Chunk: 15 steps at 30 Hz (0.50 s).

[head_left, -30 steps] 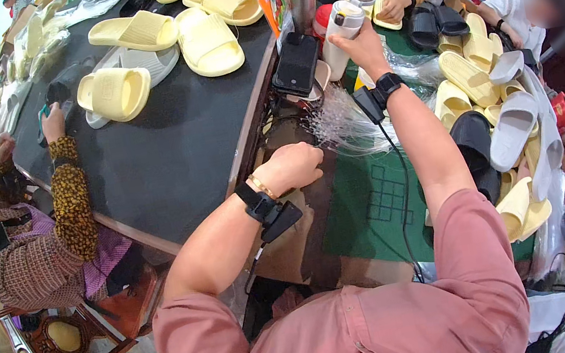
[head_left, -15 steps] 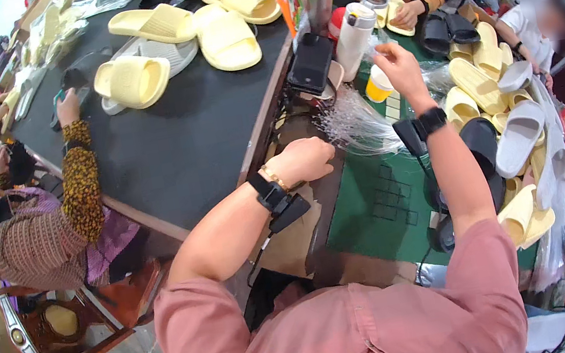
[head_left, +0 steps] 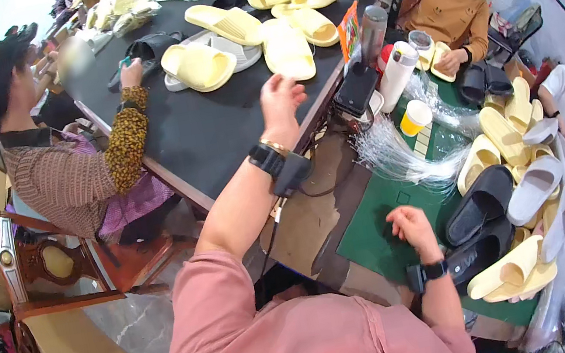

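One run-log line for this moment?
left hand raised empty over black table | right hand on green mat | black slide sandal nearby

Stacked slippers [head_left: 515, 137] (right side) partly hide one another.

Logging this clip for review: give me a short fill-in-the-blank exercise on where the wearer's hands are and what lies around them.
1. The left hand is raised over the ____ table.
2. The right hand rests on the ____ mat.
3. Nearest the right hand lies a ____ slipper.
4. The slippers on the table are pale ____.

Missing words: black; green; black; yellow
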Each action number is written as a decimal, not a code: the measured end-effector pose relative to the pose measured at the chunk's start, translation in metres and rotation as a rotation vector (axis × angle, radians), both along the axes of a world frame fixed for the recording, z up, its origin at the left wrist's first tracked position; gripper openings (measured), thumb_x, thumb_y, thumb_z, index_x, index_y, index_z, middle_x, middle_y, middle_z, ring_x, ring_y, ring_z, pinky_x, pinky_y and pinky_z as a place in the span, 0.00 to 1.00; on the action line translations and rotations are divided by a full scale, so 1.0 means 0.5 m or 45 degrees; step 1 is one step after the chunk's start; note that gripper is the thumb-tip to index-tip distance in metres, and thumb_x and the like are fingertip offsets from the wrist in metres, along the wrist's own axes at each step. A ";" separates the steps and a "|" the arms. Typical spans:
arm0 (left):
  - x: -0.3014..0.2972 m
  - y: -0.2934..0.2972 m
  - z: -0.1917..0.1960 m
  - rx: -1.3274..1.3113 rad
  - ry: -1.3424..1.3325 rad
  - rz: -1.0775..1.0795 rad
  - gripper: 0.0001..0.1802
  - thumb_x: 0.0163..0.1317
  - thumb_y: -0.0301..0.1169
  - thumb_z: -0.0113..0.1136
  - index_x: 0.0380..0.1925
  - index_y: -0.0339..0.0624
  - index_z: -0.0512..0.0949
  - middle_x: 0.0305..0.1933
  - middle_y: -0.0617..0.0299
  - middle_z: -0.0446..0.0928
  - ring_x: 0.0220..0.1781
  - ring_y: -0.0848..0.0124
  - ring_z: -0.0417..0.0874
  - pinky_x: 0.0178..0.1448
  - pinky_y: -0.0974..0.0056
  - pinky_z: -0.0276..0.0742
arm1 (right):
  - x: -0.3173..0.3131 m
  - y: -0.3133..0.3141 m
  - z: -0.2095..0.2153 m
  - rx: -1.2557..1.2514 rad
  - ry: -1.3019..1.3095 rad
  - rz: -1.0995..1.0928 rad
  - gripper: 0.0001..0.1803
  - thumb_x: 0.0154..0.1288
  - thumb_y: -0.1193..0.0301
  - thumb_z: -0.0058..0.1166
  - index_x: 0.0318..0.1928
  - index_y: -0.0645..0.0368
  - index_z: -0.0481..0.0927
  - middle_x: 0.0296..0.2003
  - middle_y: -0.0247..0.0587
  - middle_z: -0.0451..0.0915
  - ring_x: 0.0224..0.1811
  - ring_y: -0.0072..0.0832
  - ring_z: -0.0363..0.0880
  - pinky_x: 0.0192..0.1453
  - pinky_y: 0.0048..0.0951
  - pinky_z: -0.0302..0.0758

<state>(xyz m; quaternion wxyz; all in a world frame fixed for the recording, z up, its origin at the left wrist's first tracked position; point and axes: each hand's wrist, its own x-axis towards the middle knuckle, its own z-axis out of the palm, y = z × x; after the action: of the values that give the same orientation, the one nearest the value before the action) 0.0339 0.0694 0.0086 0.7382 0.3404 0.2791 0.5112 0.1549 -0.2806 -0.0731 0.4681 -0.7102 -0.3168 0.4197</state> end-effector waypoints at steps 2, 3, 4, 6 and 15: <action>-0.041 0.087 -0.030 -0.294 -0.304 0.076 0.24 0.65 0.34 0.62 0.54 0.32 0.66 0.41 0.55 0.75 0.36 0.67 0.81 0.40 0.63 0.82 | -0.024 -0.033 0.008 -0.036 -0.022 -0.114 0.12 0.71 0.68 0.49 0.36 0.62 0.82 0.20 0.30 0.77 0.18 0.14 0.69 0.21 0.17 0.65; -0.056 0.115 -0.026 -0.368 -0.333 0.138 0.25 0.65 0.36 0.62 0.53 0.31 0.64 0.39 0.56 0.75 0.36 0.67 0.81 0.41 0.62 0.83 | -0.027 -0.049 0.001 -0.022 -0.023 -0.106 0.12 0.71 0.68 0.49 0.36 0.62 0.82 0.20 0.30 0.77 0.18 0.14 0.69 0.21 0.17 0.65; -0.073 0.141 -0.020 -0.441 -0.362 0.197 0.27 0.65 0.38 0.63 0.53 0.30 0.63 0.37 0.56 0.74 0.36 0.66 0.81 0.42 0.62 0.84 | -0.029 -0.065 -0.005 0.017 0.017 -0.202 0.12 0.72 0.67 0.49 0.36 0.61 0.82 0.20 0.30 0.77 0.18 0.13 0.69 0.21 0.16 0.65; -0.117 0.207 -0.025 -0.576 -0.383 0.266 0.30 0.63 0.42 0.65 0.53 0.32 0.65 0.37 0.56 0.74 0.39 0.66 0.80 0.44 0.61 0.84 | -0.031 -0.084 -0.015 0.081 0.055 -0.271 0.12 0.73 0.66 0.50 0.37 0.61 0.82 0.20 0.29 0.77 0.17 0.12 0.68 0.21 0.16 0.64; -0.175 0.162 0.058 -0.048 -0.122 0.431 0.08 0.67 0.31 0.56 0.44 0.45 0.76 0.37 0.65 0.81 0.32 0.74 0.81 0.36 0.68 0.80 | -0.034 -0.100 -0.035 0.213 0.067 -0.268 0.11 0.72 0.66 0.52 0.37 0.61 0.81 0.22 0.31 0.78 0.18 0.12 0.69 0.19 0.16 0.65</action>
<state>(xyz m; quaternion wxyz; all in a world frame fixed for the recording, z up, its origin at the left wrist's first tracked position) -0.0537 0.1504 0.0378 0.6602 0.2498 0.3066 0.6385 0.1382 -0.3304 -0.0906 0.5753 -0.6868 -0.2620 0.3587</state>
